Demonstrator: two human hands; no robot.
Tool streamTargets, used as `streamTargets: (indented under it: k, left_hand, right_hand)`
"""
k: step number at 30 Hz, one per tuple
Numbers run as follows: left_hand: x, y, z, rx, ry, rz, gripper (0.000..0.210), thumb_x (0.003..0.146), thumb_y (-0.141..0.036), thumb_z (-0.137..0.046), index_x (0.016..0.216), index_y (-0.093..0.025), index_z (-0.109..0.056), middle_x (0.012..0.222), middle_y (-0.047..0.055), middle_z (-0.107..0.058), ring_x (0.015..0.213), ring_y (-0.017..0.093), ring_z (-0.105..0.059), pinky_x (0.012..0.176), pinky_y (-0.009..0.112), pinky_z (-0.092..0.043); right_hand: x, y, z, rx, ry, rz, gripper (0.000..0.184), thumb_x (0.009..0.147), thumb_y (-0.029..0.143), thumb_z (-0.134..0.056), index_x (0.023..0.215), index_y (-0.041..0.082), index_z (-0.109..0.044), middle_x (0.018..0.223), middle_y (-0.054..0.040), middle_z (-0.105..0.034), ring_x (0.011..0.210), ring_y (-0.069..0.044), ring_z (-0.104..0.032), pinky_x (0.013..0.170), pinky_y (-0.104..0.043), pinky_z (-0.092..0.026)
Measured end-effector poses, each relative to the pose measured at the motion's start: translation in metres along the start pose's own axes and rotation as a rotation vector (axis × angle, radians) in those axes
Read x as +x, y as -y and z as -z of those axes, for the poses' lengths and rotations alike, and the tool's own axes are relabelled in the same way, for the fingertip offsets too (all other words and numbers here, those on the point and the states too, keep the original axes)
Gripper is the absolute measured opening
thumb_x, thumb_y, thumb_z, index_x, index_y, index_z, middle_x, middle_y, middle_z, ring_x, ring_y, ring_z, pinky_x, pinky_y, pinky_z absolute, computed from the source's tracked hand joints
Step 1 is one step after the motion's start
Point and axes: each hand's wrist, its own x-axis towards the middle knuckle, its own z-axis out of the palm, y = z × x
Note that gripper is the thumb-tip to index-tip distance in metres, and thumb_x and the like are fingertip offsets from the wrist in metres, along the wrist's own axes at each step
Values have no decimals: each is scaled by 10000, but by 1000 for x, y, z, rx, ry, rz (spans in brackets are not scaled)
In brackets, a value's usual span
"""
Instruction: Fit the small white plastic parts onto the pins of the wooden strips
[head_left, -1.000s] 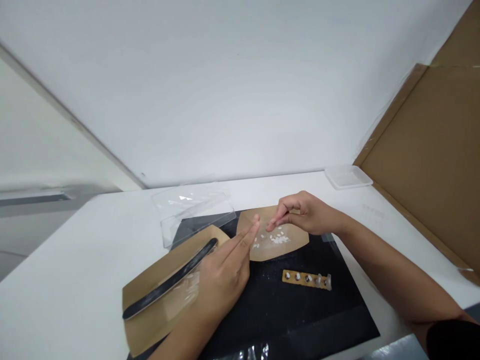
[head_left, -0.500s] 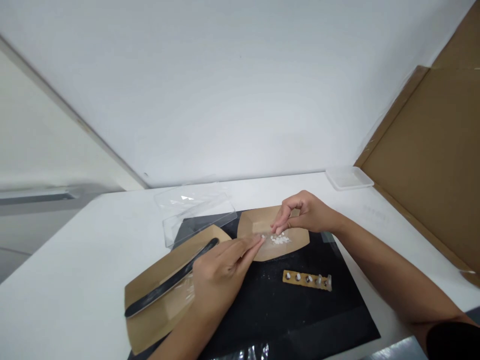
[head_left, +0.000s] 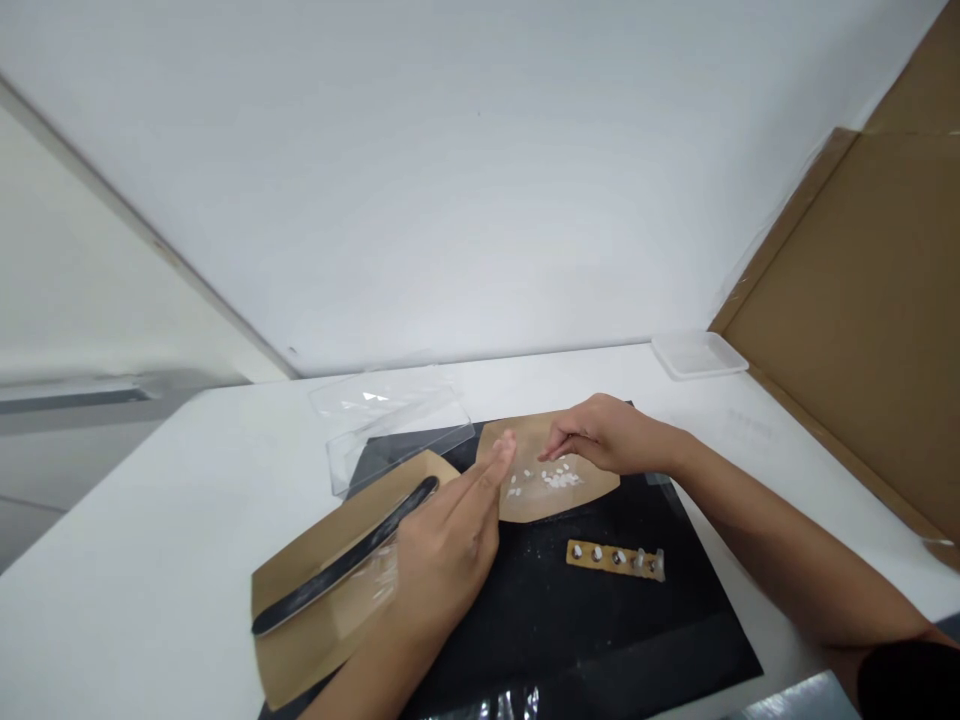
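Note:
My left hand (head_left: pixel 454 530) is held with its fingers stretched out together over the left side of a brown paper tray (head_left: pixel 517 430). Nothing shows in it. My right hand (head_left: pixel 607 435) reaches in from the right, its thumb and fingertips pinched just above the same tray. Whatever is between those fingertips is too small to make out. Beneath them lie several small white pieces (head_left: pixel 561 480), most in a cluster, a few scattered to the left. Nearer me, a yellow strip (head_left: pixel 615 560) carries a row of small round holders, some with white pieces on them.
A second brown paper tray (head_left: pixel 300 560), left of my left hand, holds a long black nail file (head_left: pixel 345 556) and clear film. Behind it stands a clear plastic box (head_left: pixel 397 435). A black mat (head_left: pixel 600 630) lies underneath. A shallow translucent container (head_left: pixel 697 356) sits at the back right.
My left fingertips have lifted up and away from the white pieces and straightened. A few white pieces now show at the tray's left. My right hand has shifted slightly, still pinched.

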Motion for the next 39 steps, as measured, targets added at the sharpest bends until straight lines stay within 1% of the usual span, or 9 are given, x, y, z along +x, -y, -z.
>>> streamTargets:
  k: [5,9,13,17,20,23,26,32,39]
  left_hand:
    - [2,-3,-1,-42,-36,-4,579,953,-25,-693,1488,-226,-606,1448,104,-689,1207,231,-746,1025,322,-611]
    - [0,-1,1,-112,-78,13,541,950,-32,-701,1431,-277,-659,1298,52,-779,1115,206,-777,992,322,-629]
    - [2,-3,3,-111,-67,66,690,991,21,-545,1594,-306,-476,1445,79,-694,1268,225,-708,1032,360,-612]
    - [6,-5,1,-128,12,102,782,1018,-86,-552,1700,-261,-211,1591,150,-549,1443,317,-563,1114,523,-562]
    - [3,-5,-2,-142,35,147,719,1025,-212,-627,1665,-231,-301,1388,132,-719,1260,313,-701,1024,506,-617]
    - [0,-5,-3,-150,40,259,601,1066,-159,-506,1641,-239,-349,1297,112,-770,1030,250,-788,828,398,-670]
    - [0,-7,-2,-267,3,280,716,1051,-69,-394,1700,-249,-150,1521,163,-617,1210,246,-729,759,327,-669]
    - [7,-10,4,-178,155,41,801,1008,-96,-490,1713,-203,-125,1732,187,-306,1599,360,-321,1196,573,-477]
    - [11,-11,2,155,264,-111,731,1037,-212,-514,1701,-202,-209,1708,137,-370,1600,381,-307,1282,624,-246]
  right_hand:
    - [-1,-5,2,-58,-10,14,296,1013,120,-539,1164,236,-766,1127,-31,-831,992,-167,-789,873,-303,-584]
    - [-1,-15,0,4,16,75,674,865,-84,-433,1329,317,-713,1397,7,-727,1254,-165,-712,992,-330,-592]
    - [-1,-13,1,169,81,108,887,798,-144,-352,1446,400,-616,1627,76,-492,1514,-158,-482,1279,-458,-393]
    - [-3,-5,7,328,106,75,823,837,-101,-448,1455,421,-604,1698,76,-356,1590,-194,-343,1317,-497,-298]
    - [-4,-4,11,483,192,27,706,925,36,-587,1533,390,-525,1722,36,-316,1621,-211,-270,1330,-494,-224]
    - [-3,-3,14,697,315,-29,678,992,167,-601,1612,361,-409,1698,-6,-386,1593,-204,-348,1316,-474,-260]
    - [-2,1,16,790,344,-90,605,1021,285,-603,1599,361,-442,1688,2,-416,1595,-201,-348,1311,-441,-269]
    - [-2,8,14,988,322,-109,642,997,716,-455,1421,282,-665,1586,-55,-573,1545,-247,-446,1254,-421,-363]
    - [7,29,-3,1222,191,-299,694,1036,654,-280,1211,169,-744,1236,-137,-780,1361,-257,-635,1113,-399,-500]
